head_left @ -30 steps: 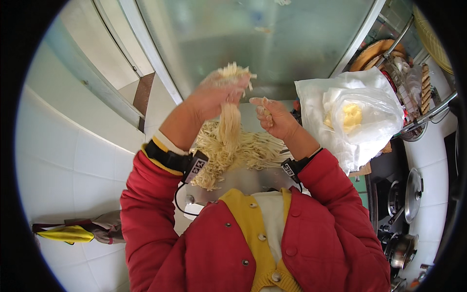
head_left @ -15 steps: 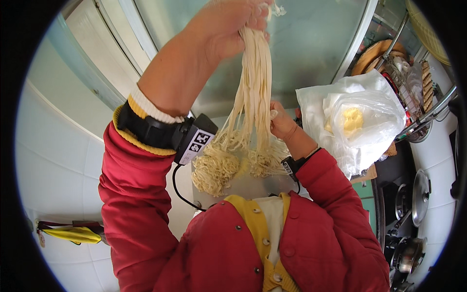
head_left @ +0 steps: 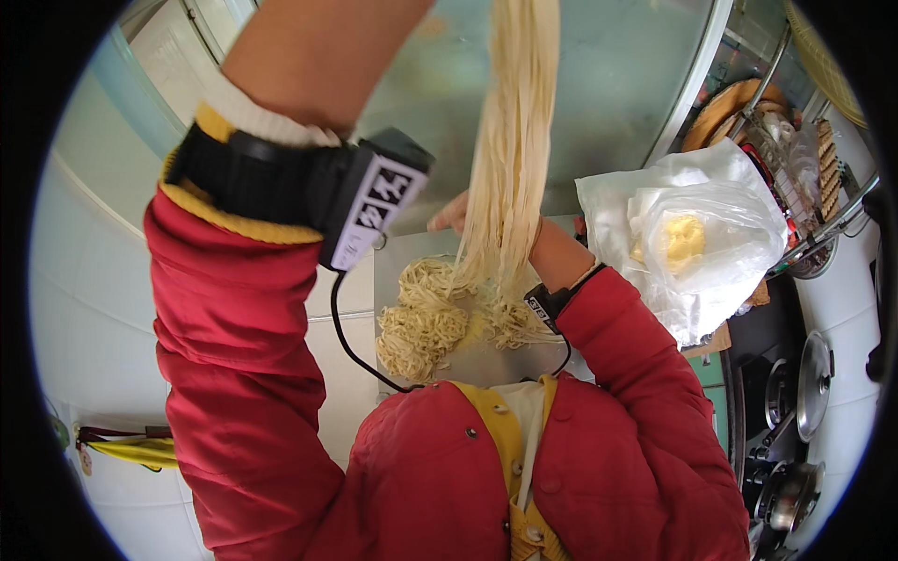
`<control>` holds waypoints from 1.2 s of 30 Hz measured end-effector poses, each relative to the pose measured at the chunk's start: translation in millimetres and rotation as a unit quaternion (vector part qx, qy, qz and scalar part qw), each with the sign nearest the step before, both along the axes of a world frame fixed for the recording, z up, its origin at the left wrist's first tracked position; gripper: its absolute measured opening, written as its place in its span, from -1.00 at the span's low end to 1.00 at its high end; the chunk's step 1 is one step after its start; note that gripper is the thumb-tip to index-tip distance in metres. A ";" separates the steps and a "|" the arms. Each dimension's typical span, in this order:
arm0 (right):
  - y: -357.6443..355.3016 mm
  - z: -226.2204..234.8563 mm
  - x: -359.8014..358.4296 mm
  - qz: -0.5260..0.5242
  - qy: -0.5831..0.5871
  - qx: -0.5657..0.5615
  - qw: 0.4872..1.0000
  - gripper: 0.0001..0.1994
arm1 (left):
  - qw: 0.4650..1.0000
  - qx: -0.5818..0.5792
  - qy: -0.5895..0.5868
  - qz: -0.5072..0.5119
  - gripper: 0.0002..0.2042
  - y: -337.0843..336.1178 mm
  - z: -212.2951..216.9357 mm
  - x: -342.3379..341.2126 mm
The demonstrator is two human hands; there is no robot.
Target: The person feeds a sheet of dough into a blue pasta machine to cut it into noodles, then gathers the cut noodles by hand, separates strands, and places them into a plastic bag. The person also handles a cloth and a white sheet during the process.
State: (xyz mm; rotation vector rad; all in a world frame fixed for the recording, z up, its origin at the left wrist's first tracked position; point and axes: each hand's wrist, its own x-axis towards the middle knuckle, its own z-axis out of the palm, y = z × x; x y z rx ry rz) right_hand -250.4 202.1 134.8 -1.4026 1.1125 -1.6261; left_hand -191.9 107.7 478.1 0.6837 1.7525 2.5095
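A long bundle of flat noodles [head_left: 516, 122] hangs down from beyond the upper edge. My left forearm rises toward that edge, but the hand itself is out of the picture. Behind the hanging strands is my right hand [head_left: 451, 212], its fingertips stretched out past their left side and the rest of it mostly hidden. Below, the strands' lower ends reach a loose pile of noodles [head_left: 516, 324] on a grey work surface [head_left: 398, 251]. To its left lies a bigger tangled heap of noodles [head_left: 421, 338], with some yellow flour between the two.
At the right, a white plastic bag [head_left: 622, 210] holds yellow flour [head_left: 684, 240]. A metal rack with round wooden boards [head_left: 739, 105] stands behind it. Lower right are a lidded pan [head_left: 812, 385] and a steel pot [head_left: 797, 494]. A frosted glass panel [head_left: 617, 103] is ahead.
My left hand has gone up out of the picture, lifting the noodle bundle higher. My right hand has moved left behind the strands, its fingers now showing on their other side.
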 end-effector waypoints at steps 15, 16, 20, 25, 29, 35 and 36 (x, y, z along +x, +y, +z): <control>34.9 -11.8 35.8 0.081 0.074 0.326 0.939 -0.59 | 0.924 0.107 -0.009 0.368 -0.73 -339.1 -34.2 1.4; 36.8 -12.1 32.8 0.063 0.215 0.367 0.903 -0.55 | 0.913 0.125 -0.010 0.389 -0.72 -347.4 -53.3 13.6; 47.9 -11.7 24.2 -0.041 0.210 0.441 0.871 -0.59 | 0.897 0.149 -0.030 0.415 -0.76 -343.4 -128.6 56.0; 70.0 29.9 15.2 -0.185 0.015 0.302 0.935 -0.73 | 0.867 0.157 -0.172 0.441 -0.74 -312.0 -255.4 78.6; 72.9 81.9 9.2 -0.183 -0.110 0.168 0.962 -0.80 | 0.851 0.207 -0.222 0.429 -0.81 -273.4 -355.5 82.3; 75.2 163.3 0.0 -0.163 -0.161 0.082 0.970 -0.80 | 0.862 0.238 -0.305 0.328 -0.93 -192.8 -435.5 80.1; 75.8 176.5 -0.9 -0.163 -0.161 0.084 0.970 -0.80 | 0.872 0.224 -0.305 0.310 -0.92 -177.2 -442.5 77.8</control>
